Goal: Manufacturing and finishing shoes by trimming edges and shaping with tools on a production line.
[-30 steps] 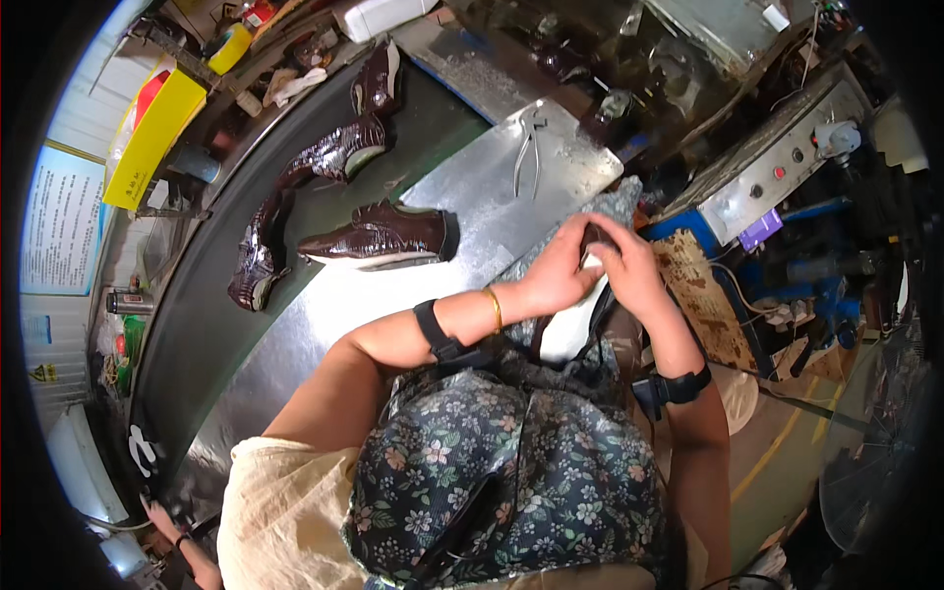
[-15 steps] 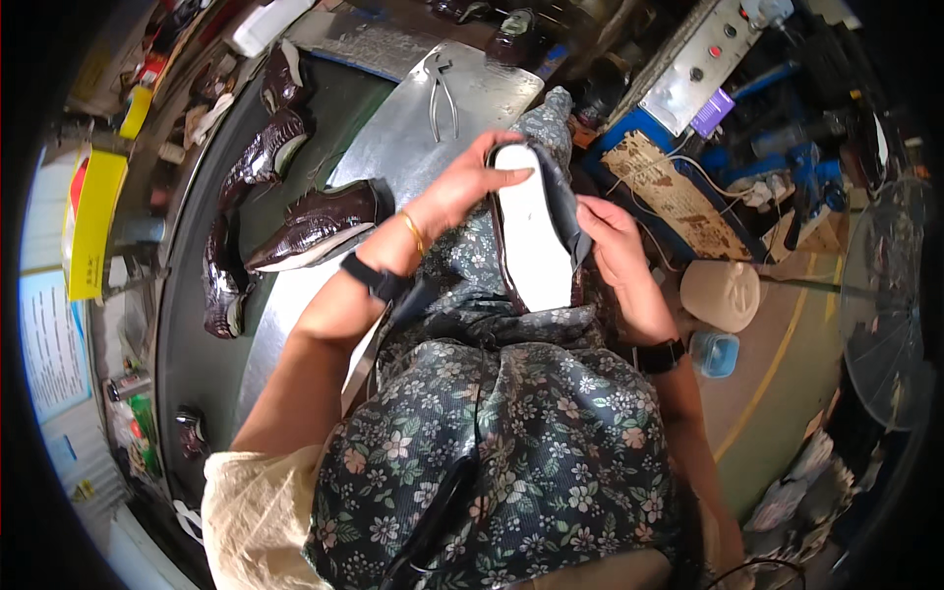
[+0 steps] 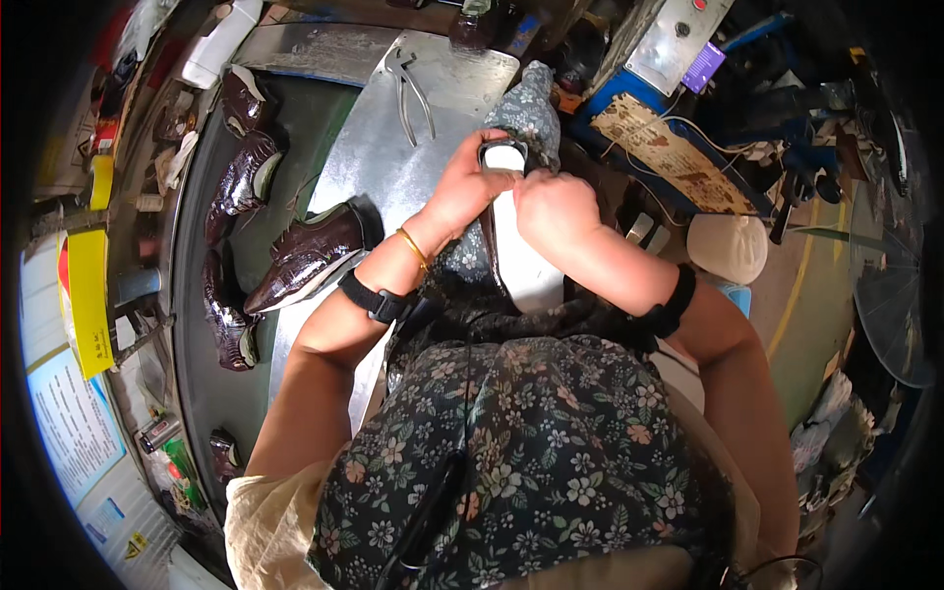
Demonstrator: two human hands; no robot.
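**Swung over the sole with the right hand (image 3: 559, 211), right up beside the left hand (image 3: 462, 192)!**

Look along the dark belt (image 3: 310, 108), sweeping past the left edge of the metal bench (image 3: 452, 93), carrying brown shoes (image 3: 241, 182). Off the bench's right edge, catch the blue machine (image 3: 664, 152). Down to the floral apron (image 3: 511, 423): see the white-soled shoe (image 3: 521, 258) lying there, sole up. Gripping its far end with the left, thumb on the sole, as half a second ago. Gone from the side flap with the right, now curled nearly into a fist; can't tell what's pinched underneath. Spot pliers (image 3: 401, 101) near the bench's far left corner.
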